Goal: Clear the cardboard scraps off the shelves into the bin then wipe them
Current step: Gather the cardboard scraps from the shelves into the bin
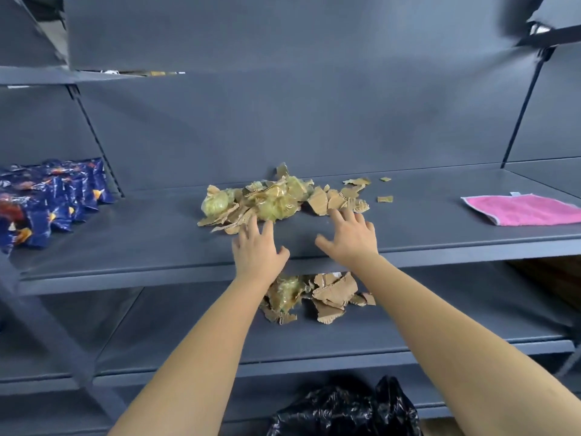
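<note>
A heap of torn brown cardboard scraps and yellowish crumpled tape (276, 199) lies on the middle grey shelf (125, 247). My left hand (256, 247) is open, its fingertips at the near edge of the heap. To the right, my right hand (352, 234) is also open, fingers spread, touching the scraps at the heap's right side. A second pile of cardboard scraps (317, 297) lies on the lower shelf (188, 335), partly hidden behind my arms. A pink cloth (525, 210) lies flat on the middle shelf at the far right. The black bin bag (342, 410) sits at the bottom.
Blue snack packets (47, 202) stand in a row at the left end of the middle shelf. A grey back panel (298, 127) closes the shelf behind the heap. An upper shelf (37, 77) juts out at top left.
</note>
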Available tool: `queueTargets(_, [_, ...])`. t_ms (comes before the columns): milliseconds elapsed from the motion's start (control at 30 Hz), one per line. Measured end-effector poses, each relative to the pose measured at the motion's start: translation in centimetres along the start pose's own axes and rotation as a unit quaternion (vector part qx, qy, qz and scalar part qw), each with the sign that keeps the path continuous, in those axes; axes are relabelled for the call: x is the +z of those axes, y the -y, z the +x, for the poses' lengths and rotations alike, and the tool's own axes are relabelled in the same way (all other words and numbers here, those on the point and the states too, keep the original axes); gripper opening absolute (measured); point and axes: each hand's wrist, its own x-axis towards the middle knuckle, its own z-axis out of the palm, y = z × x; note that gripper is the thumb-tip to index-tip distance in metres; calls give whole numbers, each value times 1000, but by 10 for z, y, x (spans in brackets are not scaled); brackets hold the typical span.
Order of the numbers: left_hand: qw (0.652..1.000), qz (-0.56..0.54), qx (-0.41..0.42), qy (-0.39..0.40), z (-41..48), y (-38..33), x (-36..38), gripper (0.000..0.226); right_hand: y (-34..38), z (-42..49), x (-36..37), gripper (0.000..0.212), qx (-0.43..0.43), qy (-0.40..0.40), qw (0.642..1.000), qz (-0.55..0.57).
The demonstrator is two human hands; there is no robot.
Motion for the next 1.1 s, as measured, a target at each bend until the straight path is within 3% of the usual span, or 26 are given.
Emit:
queueTargets(167, [999, -25, -29, -11, 54, 48, -3, 62, 24, 53, 14, 70, 37, 16, 999, 34])
queueTargets(533, [982, -155, -105, 15, 143, 137, 0, 82, 54, 152, 33, 71, 141, 14, 973, 180])
queueTargets(867, [955, -268, -69, 103, 176, 123, 38, 85, 46, 192, 65, 77, 185, 94, 944, 258])
queueTargets(1000, [929, -339, -58, 135, 185, 109, 46, 72, 46, 192, 77, 74, 182, 111, 951, 223])
queueTargets(1100, [917, -368, -47, 148, 188, 103, 53, 78, 50, 191, 82, 72, 157, 118, 963, 186])
